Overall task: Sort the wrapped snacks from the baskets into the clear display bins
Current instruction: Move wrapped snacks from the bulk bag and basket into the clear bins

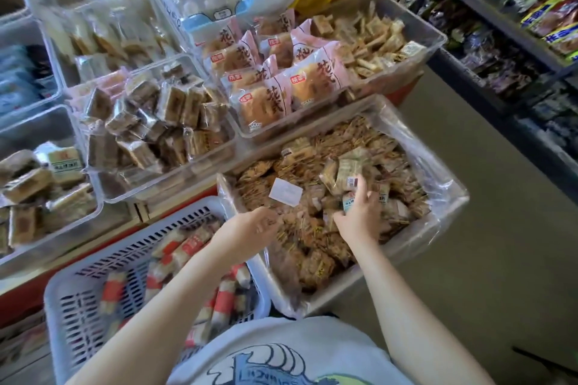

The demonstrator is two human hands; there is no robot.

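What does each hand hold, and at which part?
Right hand grips small wrapped snacks by their lower ends. Left hand: cannot be told.

Take the lined bin (438, 197), heaped with small snack packets (312, 247), as the landmark. Both hands are over it: the left hand (250, 230) at its near-left part, the right hand (359, 212) near its middle, holding a packet (347, 202). A paper slip (285, 191) lies on the heap between them. Left of the bin and nearer the person sits a slatted basket (131, 253) with long wrapped sticks (223, 298) in it. Behind the bin stands a bin of flat bun packs (300, 84) (another bin of small crackers (372, 40) is just right of that one). Behind-left is a bin of square cakes (162, 122). Far right of the bin runs a shelf rack (516, 25).
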